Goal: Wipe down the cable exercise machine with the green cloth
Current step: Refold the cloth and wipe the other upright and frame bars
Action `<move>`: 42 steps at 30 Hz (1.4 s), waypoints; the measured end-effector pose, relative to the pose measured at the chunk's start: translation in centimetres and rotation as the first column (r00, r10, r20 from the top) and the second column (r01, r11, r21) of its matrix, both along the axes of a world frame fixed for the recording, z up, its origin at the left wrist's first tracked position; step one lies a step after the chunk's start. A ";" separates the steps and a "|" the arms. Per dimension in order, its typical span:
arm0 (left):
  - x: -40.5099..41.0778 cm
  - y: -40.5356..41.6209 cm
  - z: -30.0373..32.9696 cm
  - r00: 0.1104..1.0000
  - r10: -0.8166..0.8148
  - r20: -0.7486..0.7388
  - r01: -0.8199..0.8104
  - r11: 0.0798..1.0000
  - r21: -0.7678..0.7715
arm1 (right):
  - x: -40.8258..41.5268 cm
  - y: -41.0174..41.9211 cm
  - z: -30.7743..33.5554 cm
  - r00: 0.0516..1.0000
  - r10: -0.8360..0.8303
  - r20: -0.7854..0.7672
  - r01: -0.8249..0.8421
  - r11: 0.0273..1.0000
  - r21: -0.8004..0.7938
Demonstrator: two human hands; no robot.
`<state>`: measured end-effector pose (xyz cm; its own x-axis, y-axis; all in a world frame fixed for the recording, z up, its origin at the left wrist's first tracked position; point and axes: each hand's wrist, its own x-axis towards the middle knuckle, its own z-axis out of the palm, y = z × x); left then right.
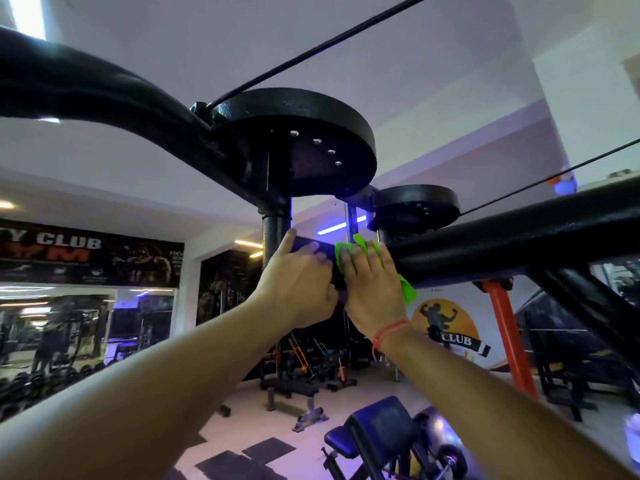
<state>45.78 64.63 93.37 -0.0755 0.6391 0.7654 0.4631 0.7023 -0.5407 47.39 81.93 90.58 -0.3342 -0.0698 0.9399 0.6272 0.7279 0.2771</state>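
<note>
Reaching overhead, both hands are set on a dark block at the junction of the cable exercise machine (519, 233), just under the large pulley disc (298, 140).

Risks, judged from this frame:
- The green cloth (408, 289) is only pressed flat, not gripped; a slip could be caused by a fast stroke, and the cloth would be dropped toward the padded bench (384, 431) below.
- Fingers could be pinched between post and smaller pulley (417, 207) if the cable (311, 51) were loaded while wiping close to it.
- Grime on the curved top tube (86, 84) and disc undersides may be missed, since reach is already stretched.

Hand state: the right hand (375, 289) is laid open, fingers straight and spread, pressing the cloth against the frame; green shows above the fingertips and past the outer edge of the palm. The left hand (298, 282) is curled round the dark block beside the vertical post (276, 233), forefinger extended up along it, apparently bracing. The two hands are touching; the cloth is under the right one only.
</note>
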 end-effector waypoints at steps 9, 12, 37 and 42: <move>-1.6 -5.5 -1.1 0.979 -0.201 -0.031 0.203 0.948 0.245 | -4.3 -3.1 -0.3 0.679 0.584 -0.445 -0.707 0.683 -0.183; -1.9 -6.8 -1.8 0.950 -0.307 0.046 0.276 0.903 0.330 | -4.4 -5.5 -0.8 0.233 0.636 -0.736 -0.972 0.165 -0.165; -1.3 -7.3 -2.4 0.798 -0.564 0.211 0.390 0.751 0.534 | -5.7 -8.2 -2.4 0.228 0.686 -0.691 -0.973 0.129 -0.193; -1.4 -7.2 -2.3 0.786 -0.574 0.231 0.374 0.739 0.561 | -4.7 -7.1 -4.8 0.268 0.887 -0.376 -0.963 0.256 -0.083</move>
